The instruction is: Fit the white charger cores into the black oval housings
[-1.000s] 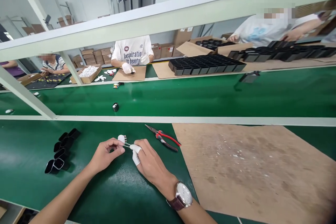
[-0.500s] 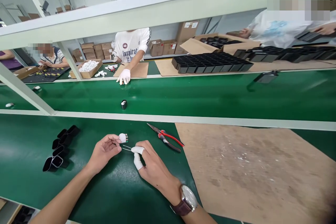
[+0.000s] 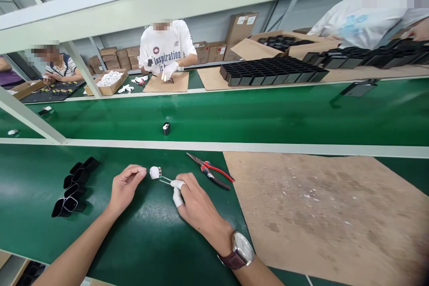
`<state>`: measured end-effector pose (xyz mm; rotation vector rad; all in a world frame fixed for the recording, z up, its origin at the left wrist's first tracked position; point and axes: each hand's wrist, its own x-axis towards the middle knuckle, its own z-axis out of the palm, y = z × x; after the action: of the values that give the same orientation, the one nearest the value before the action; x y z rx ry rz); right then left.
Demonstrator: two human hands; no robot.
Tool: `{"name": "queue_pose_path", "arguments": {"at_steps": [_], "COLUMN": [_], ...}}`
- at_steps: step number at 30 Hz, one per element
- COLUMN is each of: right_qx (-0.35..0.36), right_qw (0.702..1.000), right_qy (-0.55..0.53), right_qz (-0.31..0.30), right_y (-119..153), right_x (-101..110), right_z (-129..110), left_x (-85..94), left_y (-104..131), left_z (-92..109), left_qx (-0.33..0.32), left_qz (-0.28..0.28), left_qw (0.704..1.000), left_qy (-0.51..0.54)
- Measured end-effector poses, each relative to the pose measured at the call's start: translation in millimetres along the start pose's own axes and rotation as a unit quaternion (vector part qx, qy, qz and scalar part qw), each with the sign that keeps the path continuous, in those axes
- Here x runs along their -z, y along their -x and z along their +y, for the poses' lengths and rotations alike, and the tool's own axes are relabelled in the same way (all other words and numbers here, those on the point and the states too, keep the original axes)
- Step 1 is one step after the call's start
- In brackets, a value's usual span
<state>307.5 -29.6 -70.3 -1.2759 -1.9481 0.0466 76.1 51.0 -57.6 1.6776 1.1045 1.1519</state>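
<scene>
My right hand [image 3: 196, 203], with white finger cots on thumb and forefinger, grips thin metal tweezers [image 3: 165, 180]. Their tips reach the edge of a small round white part with a little green circuit board [image 3: 155, 172]. Just left of that part is my left hand [image 3: 126, 185], thumb and forefinger pinched together, a small gap from the white part. Whatever the pinch may hold is too small to make out. Red-and-black long-nose pliers [image 3: 210, 170] lie on the green bench beyond my right hand.
Several black open housings [image 3: 72, 192] stand at left. A brown cardboard sheet [image 3: 321, 214] covers the bench's right side. Across the rail, a green conveyor belt [image 3: 254, 116] carries a black housing with white inside [image 3: 166, 128]. Co-workers sit behind it, near a black housing tray [image 3: 268, 73].
My left hand has drawn back left, away from the white part. The tweezers now reach its edge. The co-worker opposite has pulled a gloved hand back from the belt.
</scene>
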Motion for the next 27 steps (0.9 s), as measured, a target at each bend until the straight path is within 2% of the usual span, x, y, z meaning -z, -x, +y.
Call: {"name": "queue_pose_path", "arguments": {"at_steps": [3,6,10,12,14,18,20,23,25,27], "right_qx": [-0.015,-0.043,-0.082,-0.093,-0.092,-0.049,-0.009,0.046,0.064,0.062], "right_qw": [0.992,0.977,0.958,0.954,0.955,0.972,0.985,0.994,0.994,0.992], "right_qy": [0.123,0.195,0.252,0.264,0.264,0.224,0.171,0.093,0.086,0.108], "right_qz": [-0.041,-0.078,-0.107,-0.110,-0.104,-0.058,-0.032,-0.021,-0.020,-0.010], "right_y": [1.4,2.8,3.6,3.1,2.0,0.9,2.1,5.4,6.6,6.2], "right_x": [2.8,4.0,2.7,3.0,4.3,5.4,2.9,-3.0,-5.4,-4.4], "right_z": [15.9,27.9,33.9,33.6,32.0,24.9,19.8,14.7,15.9,21.4], "left_x": [4.0,-0.2,-7.4,-7.2,-5.2,-3.2,-4.2,-1.4,11.0,35.7], "left_y": [-3.8,-4.1,-3.5,-4.8,-6.9,-5.3,0.2,5.6,1.7,-7.8], "left_z": [-9.4,-13.8,-11.8,-12.8,-17.0,-24.3,-20.3,-4.3,8.6,19.3], "left_qx": [-0.100,-0.197,-0.243,-0.244,-0.229,-0.179,-0.177,-0.191,-0.205,-0.224], "left_qz": [-0.022,-0.084,-0.148,-0.159,-0.159,-0.142,-0.159,-0.208,-0.196,-0.143], "left_qw": [0.986,0.945,0.878,0.863,0.870,0.909,0.916,0.909,0.907,0.901], "left_qy": [-0.133,-0.247,-0.384,-0.413,-0.407,-0.348,-0.322,-0.305,-0.313,-0.343]}}
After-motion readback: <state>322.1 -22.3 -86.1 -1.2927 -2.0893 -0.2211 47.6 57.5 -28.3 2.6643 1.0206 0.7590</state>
